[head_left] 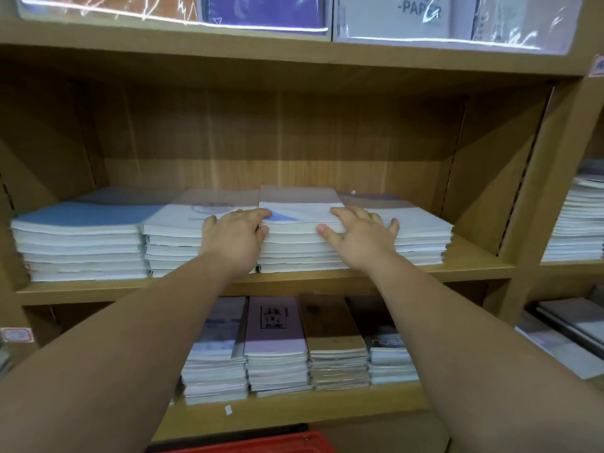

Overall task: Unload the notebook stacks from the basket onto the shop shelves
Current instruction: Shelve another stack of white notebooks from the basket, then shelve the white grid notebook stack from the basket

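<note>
A stack of white notebooks with a blue triangle on the top cover point(299, 223) lies on the middle wooden shelf point(474, 268). My left hand point(233, 238) grips its left front corner, fingers over the top and thumb on the front edge. My right hand point(361, 233) lies spread on the top at the stack's right side, thumb against the front edge. More stacks lie beside it: a blue-covered one point(81, 237), a white one point(173, 237) and one at the right point(425, 237). The red basket point(261, 444) shows only as a rim at the bottom edge.
The shelf below point(294, 410) holds several narrower notebook stacks, among them a pink one point(276, 341) and a brown one point(333, 335). Plastic-wrapped paper packs point(421, 18) sit on the top shelf. Another shelf bay at the right holds white stacks point(578, 223).
</note>
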